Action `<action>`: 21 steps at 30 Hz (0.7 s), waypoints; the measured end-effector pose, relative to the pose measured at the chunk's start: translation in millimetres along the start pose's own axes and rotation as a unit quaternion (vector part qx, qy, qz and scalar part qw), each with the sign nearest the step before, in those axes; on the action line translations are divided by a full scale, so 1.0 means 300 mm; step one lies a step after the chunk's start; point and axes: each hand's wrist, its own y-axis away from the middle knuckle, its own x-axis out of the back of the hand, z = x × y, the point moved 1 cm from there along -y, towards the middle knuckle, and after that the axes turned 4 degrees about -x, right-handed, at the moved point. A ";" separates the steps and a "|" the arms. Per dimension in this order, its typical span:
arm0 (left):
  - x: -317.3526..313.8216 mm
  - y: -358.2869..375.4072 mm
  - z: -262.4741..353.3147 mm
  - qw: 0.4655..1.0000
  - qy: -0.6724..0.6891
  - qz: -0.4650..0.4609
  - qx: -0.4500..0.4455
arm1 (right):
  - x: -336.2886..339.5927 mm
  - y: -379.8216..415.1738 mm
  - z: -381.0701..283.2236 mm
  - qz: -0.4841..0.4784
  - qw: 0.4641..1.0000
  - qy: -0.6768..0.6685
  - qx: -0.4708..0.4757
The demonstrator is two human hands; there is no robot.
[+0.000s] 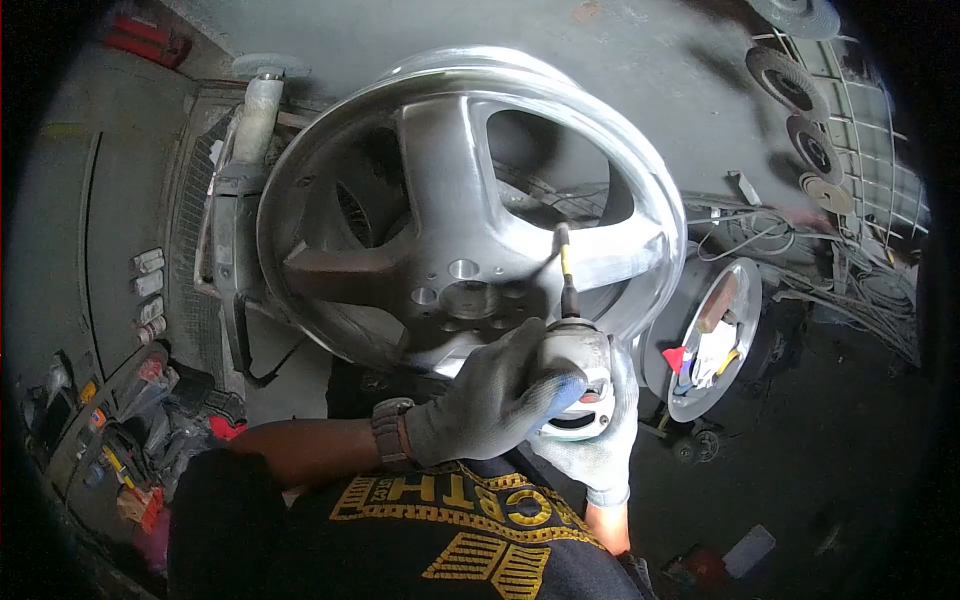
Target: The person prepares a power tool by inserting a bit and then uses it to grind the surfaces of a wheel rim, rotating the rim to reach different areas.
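A large silver alloy wheel rim (450, 200) stands upright in front of me, its spokes and hub holes facing me. Both my gloved hands hold a grey power grinder (578, 350). My left hand (490, 395), in a dark grey glove, wraps over the tool's body from the left. My right hand (600, 450), in a lighter glove, cups it from below. The tool's thin shaft with a yellow band (564, 270) points up, and its tip touches a spoke near the hub.
A machine stand with a white cylinder (255, 120) sits behind the rim on the left. A round tray (745, 290) with small items lies at right. Grinding discs (790, 80) hang on a rack at top right. Tools (130, 440) crowd the lower left. Cables (860, 290) trail at right.
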 end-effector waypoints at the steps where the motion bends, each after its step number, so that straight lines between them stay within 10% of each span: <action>1: 0.004 0.003 0.005 1.000 -0.019 -0.009 0.005 | 0.002 0.001 0.000 -0.001 1.000 0.001 -0.003; 21: 0.059 0.072 -0.017 0.985 -0.133 0.063 -0.095 | -0.063 -0.019 0.027 -0.030 0.999 0.006 0.030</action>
